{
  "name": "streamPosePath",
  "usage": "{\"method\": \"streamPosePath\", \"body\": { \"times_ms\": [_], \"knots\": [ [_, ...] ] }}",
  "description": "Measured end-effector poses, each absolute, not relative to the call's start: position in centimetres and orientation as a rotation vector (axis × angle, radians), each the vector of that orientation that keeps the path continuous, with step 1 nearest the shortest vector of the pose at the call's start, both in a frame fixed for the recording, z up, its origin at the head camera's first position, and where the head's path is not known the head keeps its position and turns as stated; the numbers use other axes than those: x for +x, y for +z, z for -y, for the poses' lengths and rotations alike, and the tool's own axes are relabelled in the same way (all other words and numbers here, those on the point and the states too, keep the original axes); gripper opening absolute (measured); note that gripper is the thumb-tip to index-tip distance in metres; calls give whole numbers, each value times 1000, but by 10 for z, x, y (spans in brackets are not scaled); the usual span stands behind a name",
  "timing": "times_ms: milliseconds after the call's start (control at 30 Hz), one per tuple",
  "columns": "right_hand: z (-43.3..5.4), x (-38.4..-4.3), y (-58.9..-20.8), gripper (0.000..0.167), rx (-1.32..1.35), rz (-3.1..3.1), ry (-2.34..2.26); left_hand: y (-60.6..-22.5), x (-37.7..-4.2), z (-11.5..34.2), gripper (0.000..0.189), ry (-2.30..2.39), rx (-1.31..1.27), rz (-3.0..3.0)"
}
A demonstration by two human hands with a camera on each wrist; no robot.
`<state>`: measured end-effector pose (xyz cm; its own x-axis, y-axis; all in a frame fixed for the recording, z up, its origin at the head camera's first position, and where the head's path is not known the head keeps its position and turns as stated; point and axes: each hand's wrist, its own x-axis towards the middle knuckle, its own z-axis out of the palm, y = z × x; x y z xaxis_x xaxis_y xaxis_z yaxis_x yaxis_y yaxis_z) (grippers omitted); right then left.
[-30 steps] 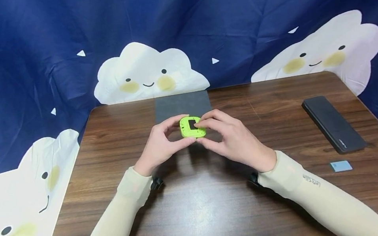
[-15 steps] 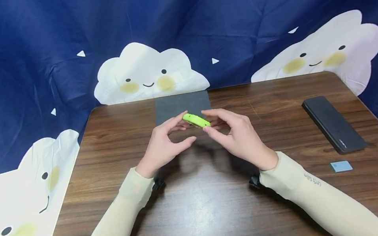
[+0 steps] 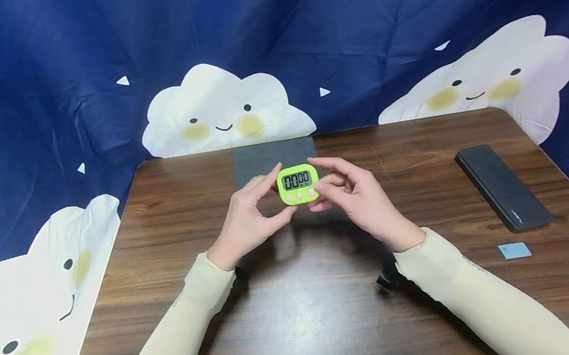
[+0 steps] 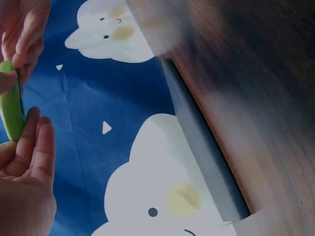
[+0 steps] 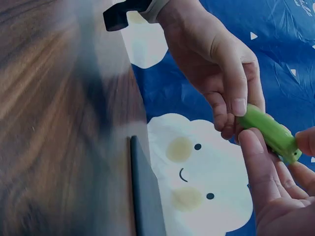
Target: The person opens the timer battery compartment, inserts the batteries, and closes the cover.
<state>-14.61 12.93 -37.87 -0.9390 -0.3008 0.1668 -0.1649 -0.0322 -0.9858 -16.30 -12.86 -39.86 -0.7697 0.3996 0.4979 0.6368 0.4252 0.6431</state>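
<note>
A lime-green digital kitchen timer (image 3: pixel 295 194) is held up over the table, its screen reading 00 00 and its row of round white buttons facing the head camera. My left hand (image 3: pixel 247 221) pinches its left side, index finger at the upper corner and thumb along the lower edge. On the other side my right hand (image 3: pixel 363 203) grips it, with the thumb by the rightmost button and fingers behind. Seen edge-on in the right wrist view, the timer (image 5: pixel 269 132) spans between both hands. The left wrist view shows only part of the timer (image 4: pixel 11 105) at its left border.
Below the hands is a brown wood-grain table (image 3: pixel 303 319). A dark grey mat (image 3: pixel 273 154) lies at its back edge. To the right are a long black case (image 3: pixel 502 188) and a small light-blue block (image 3: pixel 513 250). A blue cloud-print curtain (image 3: pixel 351 25) hangs behind.
The timer has been turned over: its back with a dark square showed first, then its edge, now its screen side. The right hand's grip shifted around it; the left fingers closed back onto it.
</note>
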Motion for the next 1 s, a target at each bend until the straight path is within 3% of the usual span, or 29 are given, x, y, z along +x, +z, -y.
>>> {"method": "streamPosePath", "body": {
  "times_ms": [433,700,1000],
  "knots": [
    [-141,-151,-381,44,-525,-2316,-1939,-399,-165,130,71,-1321,-920,2386],
    [-148,-152,-386,63,-773,-2559,-1735,-397,-165,132,66,-1388,-898,2445],
    [-149,-154,-391,58,-813,-2642,-1676,-398,-164,133,67,-1389,-912,2514]
  ]
}}
